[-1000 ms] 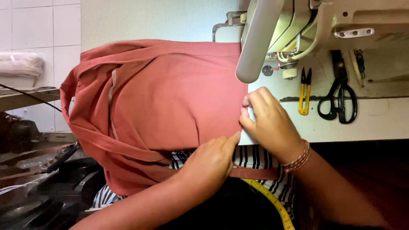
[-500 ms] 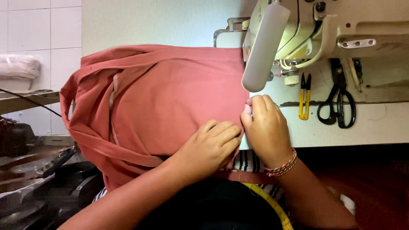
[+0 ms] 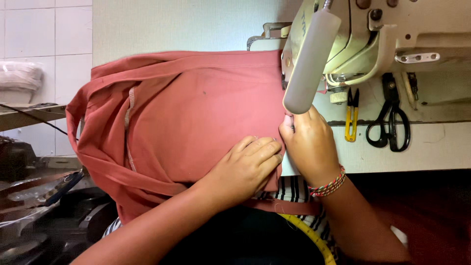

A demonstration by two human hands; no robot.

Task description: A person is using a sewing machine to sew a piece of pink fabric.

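Observation:
A salmon-red fabric piece point(image 3: 186, 113) lies spread over the sewing table and hangs off its left and near edges. My left hand point(image 3: 245, 164) rests flat on the cloth near its right edge, fingers together, pressing it down. My right hand point(image 3: 309, 145), with a beaded bracelet at the wrist, pinches the fabric's edge just below the cream sewing machine point(image 3: 363, 39) and its white cylindrical lamp point(image 3: 309, 61). The needle area is hidden behind the lamp.
Yellow thread snips point(image 3: 351, 115) and black scissors point(image 3: 392, 120) lie on the white table point(image 3: 417, 147) right of my hands. A yellow tape measure point(image 3: 314, 240) hangs at my lap. A tiled wall and dark clutter point(image 3: 34, 216) are at the left.
The view has shifted, so the machine and fabric sit further right. My left hand has slid up onto the cloth beside my right hand, which stays at the fabric's edge.

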